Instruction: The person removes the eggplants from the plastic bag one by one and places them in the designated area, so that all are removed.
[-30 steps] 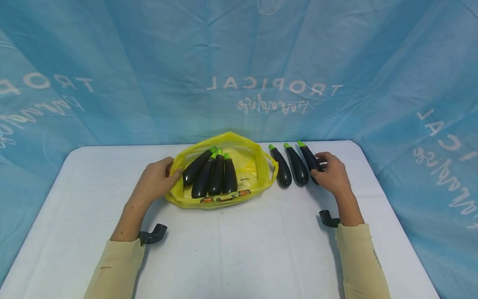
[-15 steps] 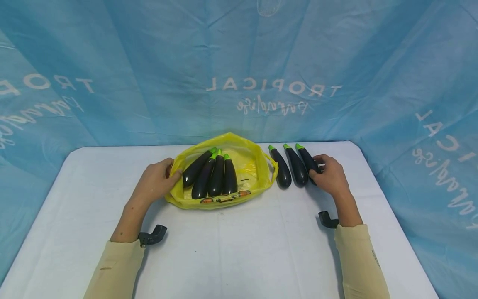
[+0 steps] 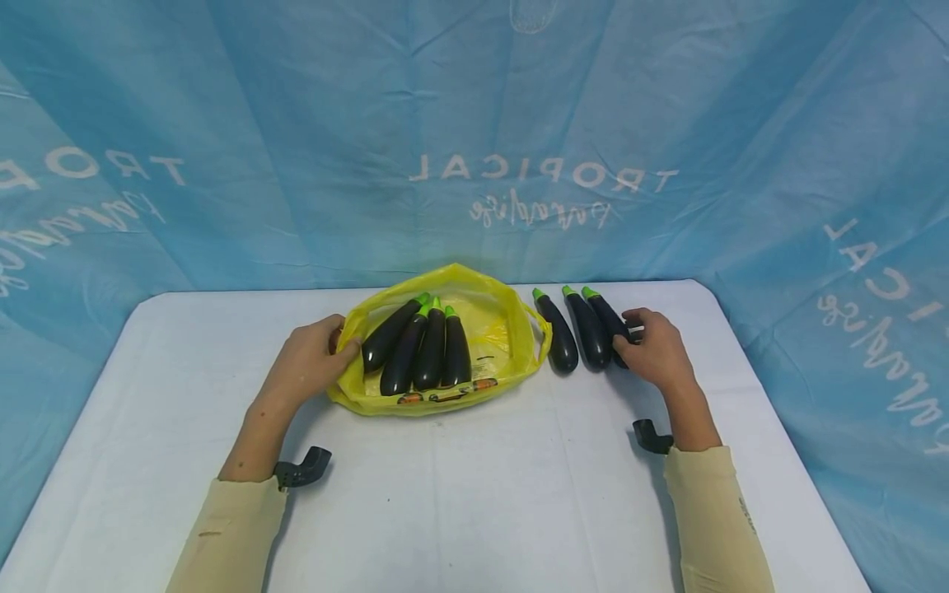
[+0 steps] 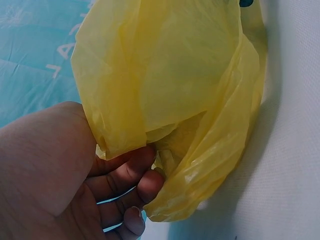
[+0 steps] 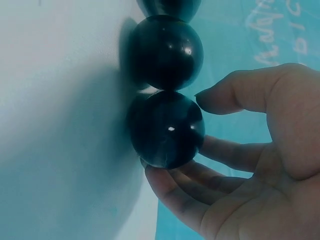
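My left hand (image 3: 307, 356) holds the left edge of a yellow plastic bag (image 3: 500, 309), whose mouth gapes. In the left wrist view the fingers curl at the bag's folded rim (image 4: 125, 135). Several dark eggplants (image 3: 432, 354) with green stem ends lie side by side inside it. To the bag's right are three more eggplants in a row. My right hand (image 3: 658, 350) grips the rightmost eggplant (image 3: 604, 311) near its thick end. The right wrist view has the thumb at one side of this eggplant (image 5: 167, 130) and fingers underneath; it touches the middle eggplant (image 5: 167, 52).
A white cloth covers the table (image 3: 474, 502). Blue printed curtain (image 3: 371, 148) hangs behind and along both sides. The bag's handle loop (image 3: 541, 333) reaches close to the leftmost loose eggplant (image 3: 559, 338). Dark wrist mounts (image 3: 304, 467) jut from both wrists.
The right hand has shifted slightly left with the rightmost eggplant, closing the gap to the middle one. The left hand and bag have stayed in place.
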Demonstrator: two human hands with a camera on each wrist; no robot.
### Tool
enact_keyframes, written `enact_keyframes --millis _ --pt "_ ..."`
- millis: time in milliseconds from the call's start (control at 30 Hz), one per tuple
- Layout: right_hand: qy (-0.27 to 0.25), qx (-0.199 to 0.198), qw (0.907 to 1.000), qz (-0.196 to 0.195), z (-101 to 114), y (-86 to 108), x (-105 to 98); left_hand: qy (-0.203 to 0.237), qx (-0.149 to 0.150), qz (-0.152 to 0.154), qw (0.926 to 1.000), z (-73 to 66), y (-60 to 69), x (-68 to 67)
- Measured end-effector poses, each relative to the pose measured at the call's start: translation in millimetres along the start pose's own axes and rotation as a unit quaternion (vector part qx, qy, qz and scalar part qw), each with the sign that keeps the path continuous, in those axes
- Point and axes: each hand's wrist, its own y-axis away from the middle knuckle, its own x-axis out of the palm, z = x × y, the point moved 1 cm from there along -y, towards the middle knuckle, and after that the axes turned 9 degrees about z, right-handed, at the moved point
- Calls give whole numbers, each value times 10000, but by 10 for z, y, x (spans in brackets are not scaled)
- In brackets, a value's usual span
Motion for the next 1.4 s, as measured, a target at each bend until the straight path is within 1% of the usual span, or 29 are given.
enact_keyframes --millis 300,533,767,933,1100,1400 --pt "12 -56 10000 -38 -14 16 -17 -10 -53 46 10000 -5 -5 -3" --pt "10 -184 9994 -302 35 55 -31 7 -48 83 10000 2 -10 5" --pt "64 -498 9961 -727 124 133 -51 13 -36 86 10000 5 -9 3" --pt "75 -645 9937 -911 227 196 -66 6 -8 80 10000 5 -14 1" --pt "58 -752 9921 -1002 359 265 -70 7 -9 59 10000 2 -8 -5" --pt "-11 -1277 9869 -985 500 357 -38 16 1 49 10000 -2 0 -6"
